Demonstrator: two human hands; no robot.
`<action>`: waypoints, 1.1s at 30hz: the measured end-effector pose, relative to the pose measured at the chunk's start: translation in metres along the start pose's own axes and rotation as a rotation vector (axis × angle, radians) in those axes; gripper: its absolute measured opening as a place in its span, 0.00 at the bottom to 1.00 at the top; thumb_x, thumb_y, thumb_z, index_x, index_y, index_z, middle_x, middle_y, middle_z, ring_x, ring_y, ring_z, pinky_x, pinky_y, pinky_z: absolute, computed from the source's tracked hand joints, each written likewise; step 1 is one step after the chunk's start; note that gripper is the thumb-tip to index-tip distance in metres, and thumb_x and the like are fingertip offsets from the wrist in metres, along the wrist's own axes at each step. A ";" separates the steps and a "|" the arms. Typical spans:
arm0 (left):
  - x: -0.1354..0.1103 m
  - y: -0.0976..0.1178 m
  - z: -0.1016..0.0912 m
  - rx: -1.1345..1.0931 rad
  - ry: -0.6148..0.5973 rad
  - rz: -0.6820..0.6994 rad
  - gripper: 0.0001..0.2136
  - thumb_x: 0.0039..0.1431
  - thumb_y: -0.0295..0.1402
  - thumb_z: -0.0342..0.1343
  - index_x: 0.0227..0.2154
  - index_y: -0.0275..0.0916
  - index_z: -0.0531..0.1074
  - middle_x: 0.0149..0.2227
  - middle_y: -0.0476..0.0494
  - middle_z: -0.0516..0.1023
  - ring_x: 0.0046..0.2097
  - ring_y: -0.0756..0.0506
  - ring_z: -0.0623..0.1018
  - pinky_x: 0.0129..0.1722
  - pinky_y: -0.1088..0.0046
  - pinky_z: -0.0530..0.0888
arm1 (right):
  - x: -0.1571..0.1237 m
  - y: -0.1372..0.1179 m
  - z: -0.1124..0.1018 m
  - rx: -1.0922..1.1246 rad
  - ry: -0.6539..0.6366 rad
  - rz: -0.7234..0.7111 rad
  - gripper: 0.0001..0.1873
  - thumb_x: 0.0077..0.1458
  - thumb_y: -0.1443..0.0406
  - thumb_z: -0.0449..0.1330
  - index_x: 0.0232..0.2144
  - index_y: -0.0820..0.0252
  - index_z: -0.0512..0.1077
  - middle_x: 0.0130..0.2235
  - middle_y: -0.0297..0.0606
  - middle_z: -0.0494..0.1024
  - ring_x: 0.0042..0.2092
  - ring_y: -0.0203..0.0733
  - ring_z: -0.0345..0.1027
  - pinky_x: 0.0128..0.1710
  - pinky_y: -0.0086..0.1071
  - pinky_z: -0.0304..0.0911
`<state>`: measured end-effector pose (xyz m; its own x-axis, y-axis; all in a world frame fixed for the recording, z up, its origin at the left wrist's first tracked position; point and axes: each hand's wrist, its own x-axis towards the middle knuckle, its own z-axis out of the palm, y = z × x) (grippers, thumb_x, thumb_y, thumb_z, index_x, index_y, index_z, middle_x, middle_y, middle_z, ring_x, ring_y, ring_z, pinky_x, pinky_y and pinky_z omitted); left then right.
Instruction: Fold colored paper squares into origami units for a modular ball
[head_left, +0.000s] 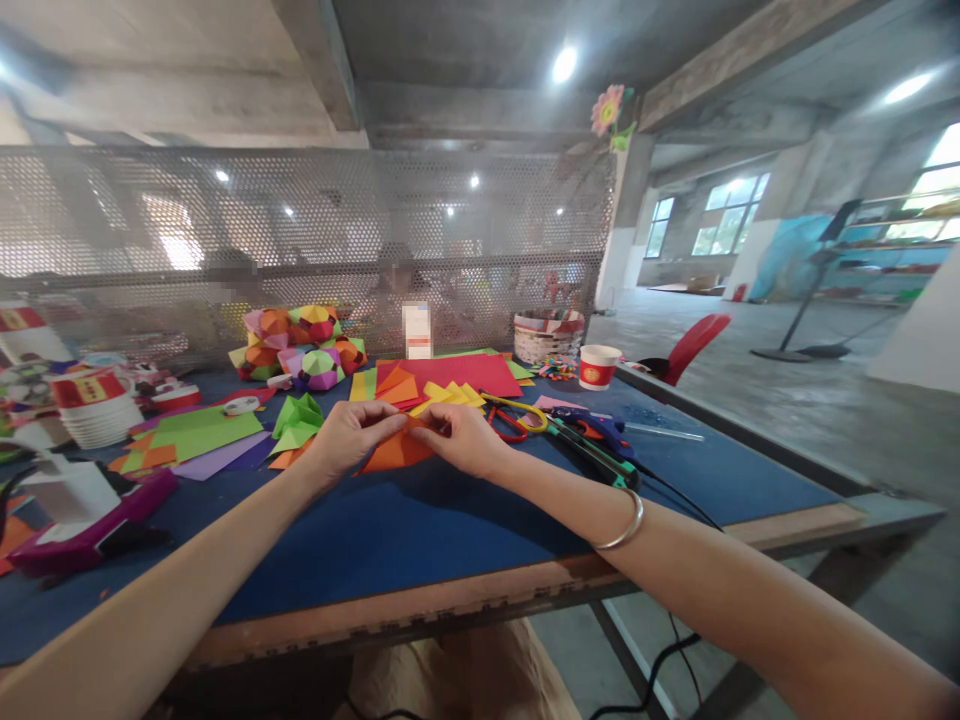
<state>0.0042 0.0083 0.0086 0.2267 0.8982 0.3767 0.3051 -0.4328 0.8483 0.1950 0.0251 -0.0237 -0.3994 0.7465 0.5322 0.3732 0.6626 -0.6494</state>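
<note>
An orange sheet of paper (396,452) lies on the blue table (420,525), partly folded. My left hand (351,434) pinches its upper left edge with closed fingers. My right hand (463,437) pinches the upper right edge of the same sheet, fingers pressed together. A silver bangle (624,525) sits on my right wrist. Just beyond the hands lie yellow folded pieces (450,397), orange folded pieces (396,385) and a red sheet (465,373).
Scissors (516,415) and a glue gun (596,440) with its cable lie right of my hands. Green folded paper (296,418), green and purple sheets, coloured paper balls (300,345), stacked paper cups (97,405), a red-and-white cup (598,366) and a basket (547,335) surround them. A mesh screen stands behind.
</note>
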 end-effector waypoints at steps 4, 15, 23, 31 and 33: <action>0.000 -0.002 0.001 0.014 0.001 0.017 0.14 0.43 0.46 0.68 0.21 0.40 0.81 0.20 0.49 0.74 0.25 0.49 0.66 0.24 0.75 0.62 | 0.000 -0.001 0.001 0.012 -0.005 0.012 0.19 0.61 0.55 0.62 0.23 0.59 0.69 0.23 0.29 0.67 0.28 0.34 0.58 0.29 0.30 0.52; 0.000 -0.004 -0.001 0.046 -0.028 0.006 0.15 0.47 0.47 0.67 0.24 0.38 0.82 0.21 0.50 0.74 0.27 0.49 0.69 0.30 0.73 0.66 | 0.000 -0.005 -0.001 0.033 -0.016 0.046 0.24 0.59 0.53 0.63 0.19 0.58 0.62 0.21 0.27 0.61 0.27 0.34 0.54 0.29 0.31 0.49; 0.001 -0.005 -0.002 0.065 -0.037 0.010 0.17 0.46 0.49 0.66 0.26 0.37 0.82 0.23 0.49 0.78 0.27 0.48 0.71 0.31 0.72 0.69 | 0.000 -0.002 0.001 0.047 -0.013 0.031 0.23 0.59 0.53 0.62 0.20 0.59 0.63 0.21 0.27 0.60 0.27 0.33 0.52 0.29 0.31 0.48; 0.002 -0.007 -0.002 0.050 -0.034 0.002 0.17 0.45 0.48 0.67 0.26 0.38 0.82 0.24 0.48 0.79 0.28 0.48 0.73 0.34 0.71 0.71 | 0.000 -0.004 0.000 0.030 -0.016 0.041 0.22 0.59 0.55 0.62 0.20 0.59 0.62 0.21 0.27 0.60 0.27 0.33 0.52 0.29 0.30 0.48; 0.003 -0.008 -0.002 0.042 -0.036 0.001 0.17 0.45 0.49 0.67 0.26 0.37 0.82 0.24 0.47 0.80 0.29 0.47 0.73 0.34 0.71 0.71 | 0.000 -0.004 0.000 0.028 -0.019 0.041 0.22 0.59 0.56 0.63 0.20 0.59 0.62 0.21 0.27 0.60 0.27 0.33 0.52 0.29 0.31 0.47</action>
<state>0.0003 0.0146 0.0037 0.2594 0.8949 0.3630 0.3437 -0.4368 0.8313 0.1935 0.0220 -0.0209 -0.4001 0.7714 0.4947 0.3657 0.6294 -0.6857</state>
